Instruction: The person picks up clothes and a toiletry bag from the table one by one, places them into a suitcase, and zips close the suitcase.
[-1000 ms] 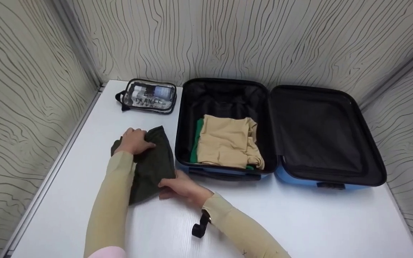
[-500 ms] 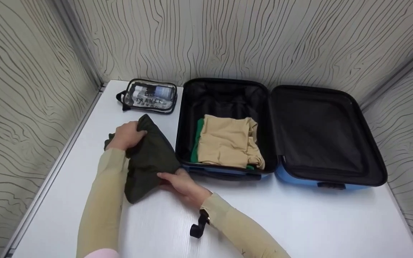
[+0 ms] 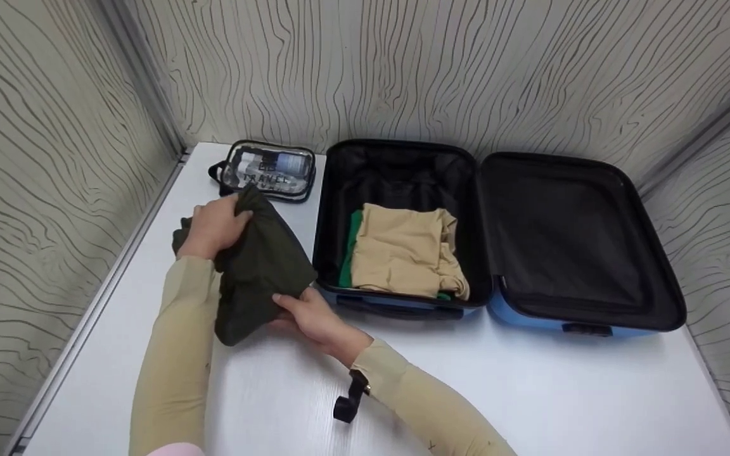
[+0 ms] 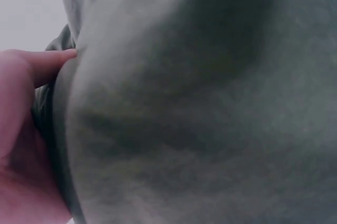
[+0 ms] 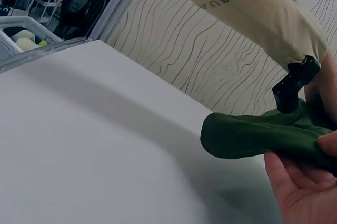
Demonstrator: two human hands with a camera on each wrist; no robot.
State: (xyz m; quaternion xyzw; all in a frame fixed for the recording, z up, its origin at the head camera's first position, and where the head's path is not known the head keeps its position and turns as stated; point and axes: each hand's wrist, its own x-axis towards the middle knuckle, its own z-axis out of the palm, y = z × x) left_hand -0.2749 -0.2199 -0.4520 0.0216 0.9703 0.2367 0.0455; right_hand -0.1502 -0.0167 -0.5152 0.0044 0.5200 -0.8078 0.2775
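A folded dark green garment (image 3: 263, 266) is held raised off the white table by both hands. My left hand (image 3: 216, 225) grips its far left part, thumb on top. At its near right edge my right hand (image 3: 319, 322) pinches the cloth, thumb above and fingers underneath. In the right wrist view the green garment (image 5: 247, 137) hangs over the table with a gap below it. Green cloth (image 4: 200, 118) fills most of the left wrist view. What kind of garment it is, I cannot tell.
An open blue suitcase (image 3: 397, 304) with black lining lies to the right, its lid (image 3: 568, 234) folded out. Inside are a folded beige garment (image 3: 403, 250) and a green garment (image 3: 348, 253) beneath it. A clear travel pouch (image 3: 270, 171) lies at the back left, near the wall.
Both hands have lifted the green garment off the table. It has moved away and slightly left, its far corner now overlapping the travel pouch's near edge in the head view.
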